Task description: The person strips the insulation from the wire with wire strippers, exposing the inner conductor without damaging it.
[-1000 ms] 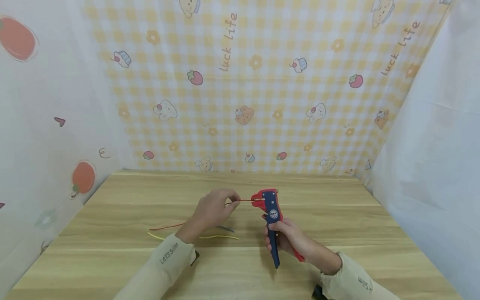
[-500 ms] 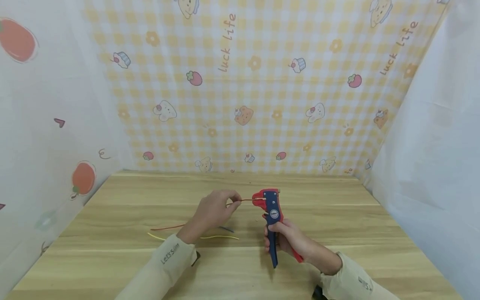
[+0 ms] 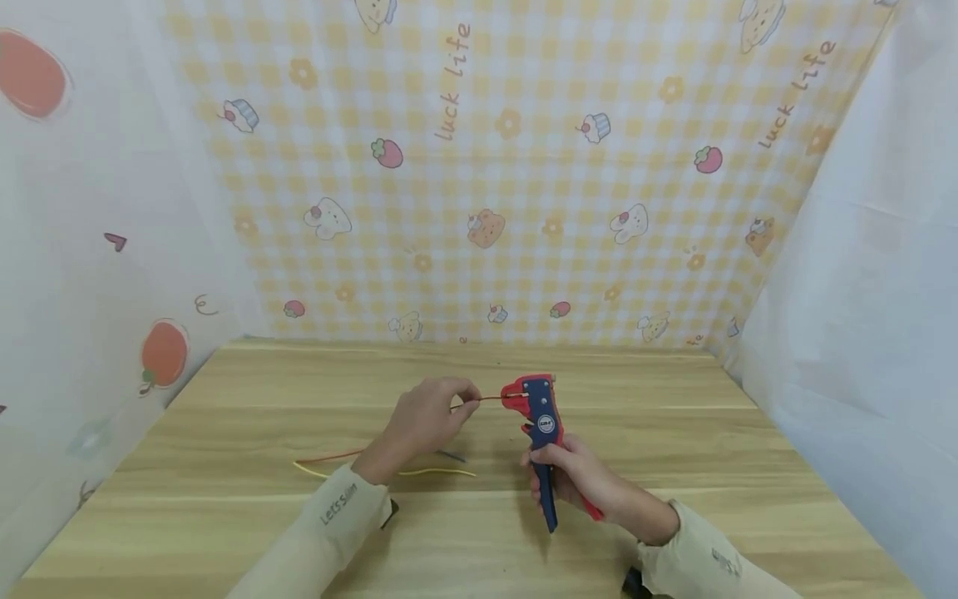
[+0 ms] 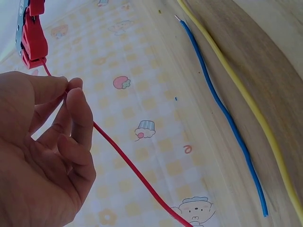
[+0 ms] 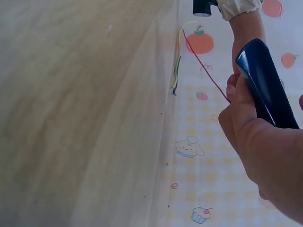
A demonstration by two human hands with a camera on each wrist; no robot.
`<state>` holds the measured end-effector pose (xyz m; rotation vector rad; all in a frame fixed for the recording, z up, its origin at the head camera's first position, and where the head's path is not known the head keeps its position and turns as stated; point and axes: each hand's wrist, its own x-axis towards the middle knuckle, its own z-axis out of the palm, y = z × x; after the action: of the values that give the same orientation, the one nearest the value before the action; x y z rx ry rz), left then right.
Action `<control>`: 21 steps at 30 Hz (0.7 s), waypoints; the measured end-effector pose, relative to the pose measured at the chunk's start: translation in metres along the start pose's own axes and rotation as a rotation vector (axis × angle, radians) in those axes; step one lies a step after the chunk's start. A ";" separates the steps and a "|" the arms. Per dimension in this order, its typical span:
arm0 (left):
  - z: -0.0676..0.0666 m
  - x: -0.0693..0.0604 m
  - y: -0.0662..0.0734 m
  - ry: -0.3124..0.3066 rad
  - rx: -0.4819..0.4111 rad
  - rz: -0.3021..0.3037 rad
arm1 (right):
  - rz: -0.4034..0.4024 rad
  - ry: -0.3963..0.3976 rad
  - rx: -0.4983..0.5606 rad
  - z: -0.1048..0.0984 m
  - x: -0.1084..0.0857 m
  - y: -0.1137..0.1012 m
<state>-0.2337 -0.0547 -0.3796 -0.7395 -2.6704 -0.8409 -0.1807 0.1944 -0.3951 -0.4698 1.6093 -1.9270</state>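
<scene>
My left hand (image 3: 427, 416) pinches a thin red wire (image 3: 490, 398) between thumb and fingertips. The wire's far end enters the red jaws of a wire stripper (image 3: 541, 408), which has a dark blue body and a round white label. My right hand (image 3: 580, 474) grips the stripper's handles, holding it upright above the table. In the left wrist view the red wire (image 4: 137, 175) trails away below the left hand (image 4: 52, 137). The right wrist view shows the dark handle (image 5: 265, 85) in the right hand (image 5: 270, 146); the stripper's jaws are hidden there.
On the wooden table (image 3: 674, 433) lie a yellow wire (image 3: 441, 472) and a blue wire (image 4: 222, 109) with a bare metal tip, partly behind the left arm. Tiny scraps (image 4: 176, 99) are scattered nearby. A patterned cloth (image 3: 554, 191) hangs at the back.
The stripper's red jaws stood apart a second ago and have since come together on the red wire. Both hands have stayed almost in place.
</scene>
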 end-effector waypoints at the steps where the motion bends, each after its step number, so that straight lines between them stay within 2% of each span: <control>1: -0.001 0.000 0.000 0.001 -0.001 0.003 | 0.003 -0.002 -0.001 -0.001 0.000 0.000; 8: -0.003 -0.002 0.000 -0.005 0.002 0.012 | 0.008 -0.025 -0.043 -0.005 0.002 0.001; 15: -0.001 -0.001 0.002 -0.010 0.013 -0.011 | 0.009 0.022 -0.084 -0.003 0.004 0.004; 21: -0.001 0.002 0.005 0.006 0.018 -0.006 | -0.027 0.048 -0.103 -0.001 0.004 0.006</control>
<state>-0.2326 -0.0511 -0.3763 -0.7241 -2.6728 -0.8184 -0.1827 0.1917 -0.4018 -0.4929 1.7474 -1.8947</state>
